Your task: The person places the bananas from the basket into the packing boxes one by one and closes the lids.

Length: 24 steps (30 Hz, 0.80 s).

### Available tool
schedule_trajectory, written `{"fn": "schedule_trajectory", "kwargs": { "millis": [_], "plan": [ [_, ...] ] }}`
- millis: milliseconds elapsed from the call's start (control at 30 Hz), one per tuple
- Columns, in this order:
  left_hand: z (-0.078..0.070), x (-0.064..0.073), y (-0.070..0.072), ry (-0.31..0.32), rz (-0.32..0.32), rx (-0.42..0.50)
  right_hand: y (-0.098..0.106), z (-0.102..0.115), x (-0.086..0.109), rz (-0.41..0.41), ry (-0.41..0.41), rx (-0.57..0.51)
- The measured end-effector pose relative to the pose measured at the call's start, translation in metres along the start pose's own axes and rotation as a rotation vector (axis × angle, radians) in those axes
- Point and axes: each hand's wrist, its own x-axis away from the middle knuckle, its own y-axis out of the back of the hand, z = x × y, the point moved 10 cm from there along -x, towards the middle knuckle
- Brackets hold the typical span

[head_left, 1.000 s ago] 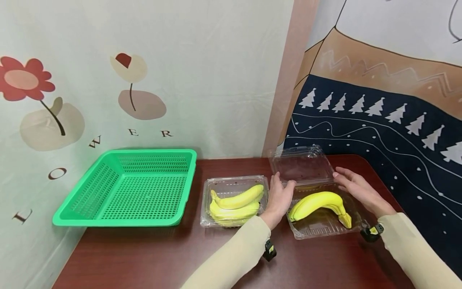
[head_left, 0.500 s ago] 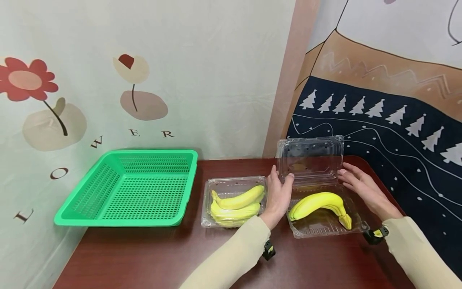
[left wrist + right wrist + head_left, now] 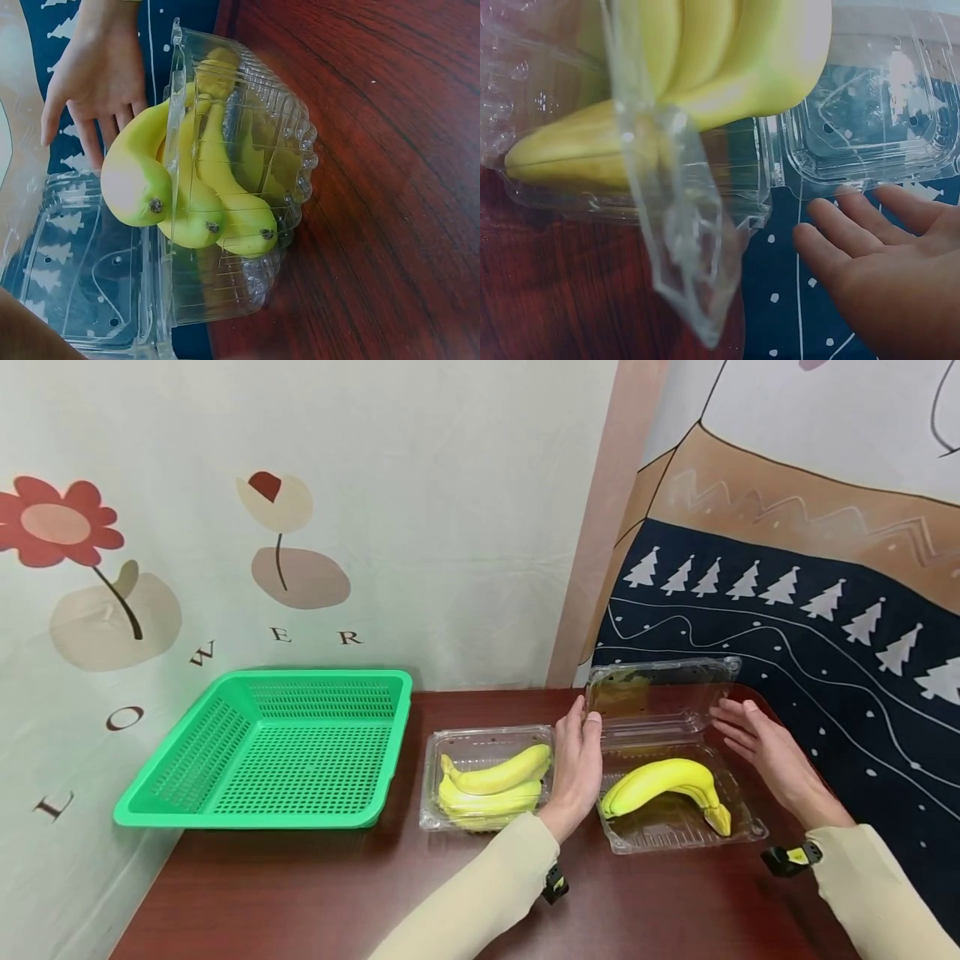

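A clear plastic clamshell box (image 3: 660, 839) stands with its lid (image 3: 660, 693) raised at the back. Inside lies a bunch of yellow bananas (image 3: 663, 781), stems to the right; in the left wrist view, several banana tips (image 3: 195, 217) show above the rim. My left hand (image 3: 576, 768) has its fingers extended along the left side of the box and lid. At the lid's right edge, my right hand (image 3: 776, 760) has extended, slightly bent fingers; in the right wrist view its fingertips (image 3: 821, 214) are close to the lid (image 3: 870, 135), contact unclear.
Left of my left hand sits a closed clear box (image 3: 435, 818) with bananas (image 3: 495, 777) inside. Farther left is a green perforated basket (image 3: 262, 818). All stand on a dark red wooden table (image 3: 420, 893) against a printed wall covering (image 3: 450, 527).
The lid first came up from leaning back, and its top has since shifted right and slightly down. My right hand has moved a little right; my left fingers have shifted slightly.
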Motion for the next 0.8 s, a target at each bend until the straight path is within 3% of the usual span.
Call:
{"fn": "schedule_trajectory", "kwargs": {
  "millis": [467,800],
  "plan": [
    [-0.01,0.016,0.006,-0.05,0.063,0.047,0.002,0.01,0.015,0.018,0.094,-0.186],
    [-0.003,0.024,0.005,0.057,0.079,0.102,0.002,0.011,0.026,0.015,0.099,-0.161]
  ]
}}
